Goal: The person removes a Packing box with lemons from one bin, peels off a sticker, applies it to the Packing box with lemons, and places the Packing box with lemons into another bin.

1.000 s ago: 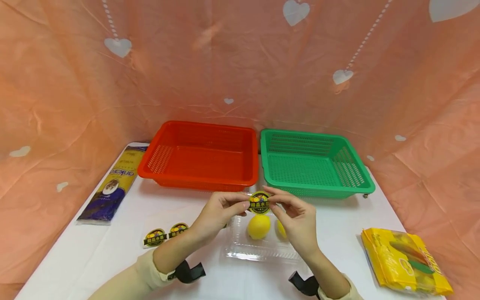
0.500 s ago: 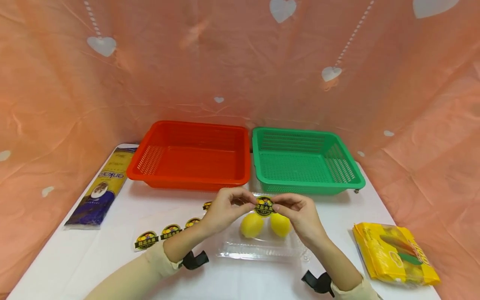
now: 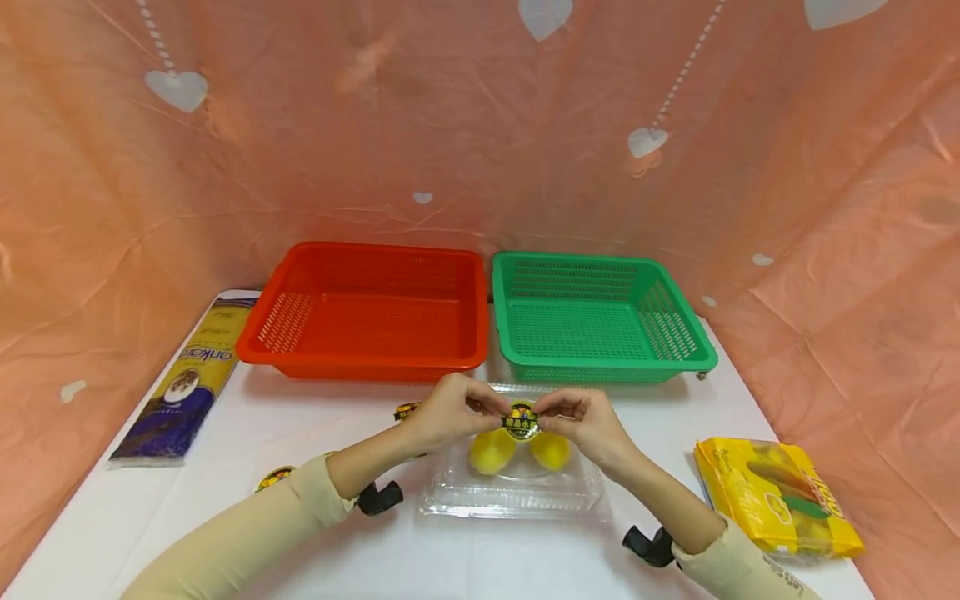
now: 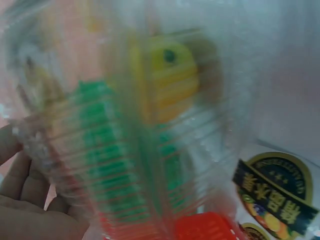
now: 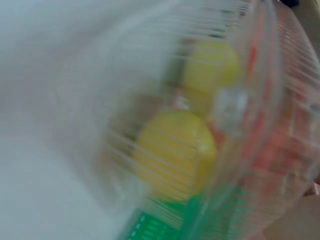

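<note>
A round black-and-gold fruit label sticker (image 3: 521, 421) is pinched at its left edge by my left hand (image 3: 453, 414) and at its right edge by my right hand (image 3: 588, 427). It overlaps the far part of a clear plastic clamshell box (image 3: 517, 500) in the head view. Two yellow lemons (image 3: 491, 452) lie side by side inside the box, whose lid is down over them. Through its ribbed wall one lemon (image 4: 167, 80) shows in the left wrist view, blurred. My right wrist view catches both lemons (image 5: 175, 152) and only a bit of the hand.
More stickers (image 3: 276, 477) lie on the white table to the left, partly under my left arm. A red basket (image 3: 367, 364) and a green basket (image 3: 600, 367) stand at the back. A purple-gold packet (image 3: 183, 383) lies far left, a yellow packet (image 3: 780, 498) far right.
Both hands have lowered the sticker closer over the box, keeping hold of its edges. The head view has shifted, so the baskets and packets appear further left.
</note>
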### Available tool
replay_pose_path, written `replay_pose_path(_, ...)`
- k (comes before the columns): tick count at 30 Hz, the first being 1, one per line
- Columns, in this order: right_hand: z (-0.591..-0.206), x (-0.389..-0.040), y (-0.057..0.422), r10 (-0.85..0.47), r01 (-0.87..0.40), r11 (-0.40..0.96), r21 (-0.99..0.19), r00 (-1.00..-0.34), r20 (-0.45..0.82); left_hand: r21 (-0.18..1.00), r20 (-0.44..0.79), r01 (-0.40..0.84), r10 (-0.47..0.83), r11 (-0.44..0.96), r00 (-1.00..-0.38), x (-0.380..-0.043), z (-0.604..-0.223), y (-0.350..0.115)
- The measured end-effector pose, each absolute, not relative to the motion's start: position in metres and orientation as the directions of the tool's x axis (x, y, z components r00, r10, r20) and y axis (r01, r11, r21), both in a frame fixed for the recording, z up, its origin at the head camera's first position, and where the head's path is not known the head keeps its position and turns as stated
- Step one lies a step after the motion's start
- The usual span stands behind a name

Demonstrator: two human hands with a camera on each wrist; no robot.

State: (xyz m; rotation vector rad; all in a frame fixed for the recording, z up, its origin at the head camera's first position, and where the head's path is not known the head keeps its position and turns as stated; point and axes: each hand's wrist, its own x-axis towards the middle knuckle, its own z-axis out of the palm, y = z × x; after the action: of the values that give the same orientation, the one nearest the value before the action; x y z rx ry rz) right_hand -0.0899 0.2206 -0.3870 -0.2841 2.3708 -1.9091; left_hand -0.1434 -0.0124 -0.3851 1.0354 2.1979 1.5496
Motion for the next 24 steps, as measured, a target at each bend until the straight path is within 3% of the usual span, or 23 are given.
replay_pose_path(11, -0.4, -0.09, 0.214, -0.212, -0.154, 0.21, -0.966, -0.971, 0.109, 0.797, 0.257, 0.56, 0.711, 0.227, -0.655, -0.145, -0.398, -0.014)
replay_pose_path(24, -0.408, -0.088, 0.212, -0.236, -0.245, 0.221, -0.944, -0.953, 0.192, 0.717, 0.315, 0.637, 0.683, 0.284, -0.659, -0.142, -0.405, -0.014)
